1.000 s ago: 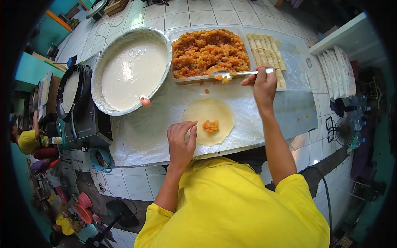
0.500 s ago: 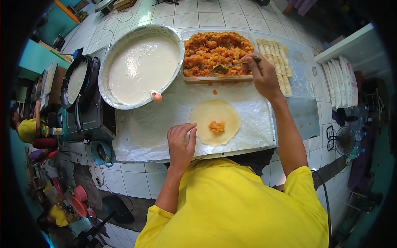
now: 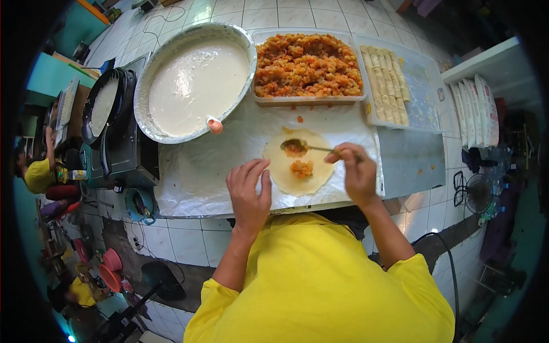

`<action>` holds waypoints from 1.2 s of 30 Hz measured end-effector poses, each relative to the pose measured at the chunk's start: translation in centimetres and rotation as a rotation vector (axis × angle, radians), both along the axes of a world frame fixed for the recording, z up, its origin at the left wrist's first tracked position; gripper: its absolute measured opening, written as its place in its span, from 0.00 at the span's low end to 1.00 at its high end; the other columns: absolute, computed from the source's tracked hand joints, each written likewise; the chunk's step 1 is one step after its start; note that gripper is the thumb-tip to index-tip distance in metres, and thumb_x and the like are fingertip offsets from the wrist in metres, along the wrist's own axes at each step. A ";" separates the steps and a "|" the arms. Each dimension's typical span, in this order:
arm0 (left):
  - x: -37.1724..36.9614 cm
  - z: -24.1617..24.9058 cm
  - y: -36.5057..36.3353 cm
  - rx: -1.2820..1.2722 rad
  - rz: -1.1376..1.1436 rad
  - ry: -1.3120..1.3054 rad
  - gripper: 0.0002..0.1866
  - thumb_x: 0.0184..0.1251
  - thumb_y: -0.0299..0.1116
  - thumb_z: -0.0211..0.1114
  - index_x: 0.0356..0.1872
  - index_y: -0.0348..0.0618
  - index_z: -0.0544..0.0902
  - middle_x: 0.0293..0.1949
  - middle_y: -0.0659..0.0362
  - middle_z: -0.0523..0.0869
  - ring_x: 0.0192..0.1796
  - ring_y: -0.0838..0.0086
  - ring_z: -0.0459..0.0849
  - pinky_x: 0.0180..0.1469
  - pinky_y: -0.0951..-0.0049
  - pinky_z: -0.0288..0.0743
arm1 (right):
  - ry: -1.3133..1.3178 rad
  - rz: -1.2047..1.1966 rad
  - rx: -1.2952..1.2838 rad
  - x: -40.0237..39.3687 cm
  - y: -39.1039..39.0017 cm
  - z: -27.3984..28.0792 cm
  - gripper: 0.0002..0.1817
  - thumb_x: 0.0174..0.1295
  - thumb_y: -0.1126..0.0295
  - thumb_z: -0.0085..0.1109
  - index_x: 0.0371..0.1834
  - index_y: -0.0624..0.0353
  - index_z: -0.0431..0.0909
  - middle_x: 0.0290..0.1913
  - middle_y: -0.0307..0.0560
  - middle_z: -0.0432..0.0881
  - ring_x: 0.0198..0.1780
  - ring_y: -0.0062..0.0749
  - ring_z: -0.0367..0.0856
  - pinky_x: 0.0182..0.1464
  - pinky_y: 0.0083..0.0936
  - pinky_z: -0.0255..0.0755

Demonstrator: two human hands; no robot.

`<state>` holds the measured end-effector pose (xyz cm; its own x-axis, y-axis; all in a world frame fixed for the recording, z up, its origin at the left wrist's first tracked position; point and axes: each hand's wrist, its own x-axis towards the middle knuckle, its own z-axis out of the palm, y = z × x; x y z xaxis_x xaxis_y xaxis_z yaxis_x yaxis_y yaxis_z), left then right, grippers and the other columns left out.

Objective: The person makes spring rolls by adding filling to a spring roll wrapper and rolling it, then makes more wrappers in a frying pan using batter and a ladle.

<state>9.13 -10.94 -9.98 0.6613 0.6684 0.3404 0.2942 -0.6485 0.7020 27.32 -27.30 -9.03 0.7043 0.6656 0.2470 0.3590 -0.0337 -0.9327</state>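
A thin round wrapper point(image 3: 286, 182) lies flat on the plastic-covered board, with a small heap of orange filling point(image 3: 301, 168) on it. My right hand point(image 3: 357, 171) grips the handle of a spoon point(image 3: 316, 148), whose bowl is over the wrapper's upper part beside more filling. At the wrapper's left edge rests my left hand point(image 3: 250, 188), fingers stretched out and holding nothing. Behind the wrapper stands a plastic tub of chopped orange filling point(image 3: 309, 66). To its right, a clear container point(image 3: 420, 91) holds several pale rolls point(image 3: 386, 80).
A large basin point(image 3: 146, 123) of white batter stands at the back left, with a pinkish handle end at its rim. Left of it, a frying pan point(image 3: 104, 106) sits on a stove point(image 3: 131, 148). White packs point(image 3: 477, 111) stand at right. Another person point(image 3: 40, 174) sits far left.
My right hand has brought the spoon from the filling tub down over the wrapper. The left hand stays by the wrapper's left edge.
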 end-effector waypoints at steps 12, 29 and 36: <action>1.6 -1.8 -2.0 0.242 -0.136 0.208 0.14 0.60 0.26 0.69 0.49 0.44 0.87 0.50 0.61 0.86 0.57 0.61 0.77 0.66 0.56 0.65 | -0.212 0.021 -0.041 -4.1 -0.1 -0.8 0.05 0.73 0.79 0.57 0.48 0.65 0.79 0.39 0.52 0.87 0.39 0.36 0.92 0.41 0.28 0.84; 0.4 -0.7 -1.3 0.082 -0.228 0.097 0.15 0.62 0.21 0.69 0.50 0.45 0.86 0.46 0.59 0.90 0.52 0.60 0.81 0.62 0.59 0.68 | -0.920 -0.249 -0.200 8.4 9.4 4.3 0.11 0.65 0.78 0.63 0.50 0.59 0.82 0.44 0.48 0.85 0.48 0.44 0.84 0.53 0.40 0.78; 0.8 -0.5 -0.1 0.000 -0.192 0.062 0.15 0.63 0.21 0.68 0.50 0.45 0.87 0.46 0.57 0.89 0.51 0.60 0.82 0.60 0.61 0.68 | -0.719 0.168 -0.296 3.1 8.2 -2.5 0.15 0.62 0.79 0.58 0.52 0.63 0.79 0.50 0.52 0.80 0.54 0.48 0.80 0.57 0.40 0.76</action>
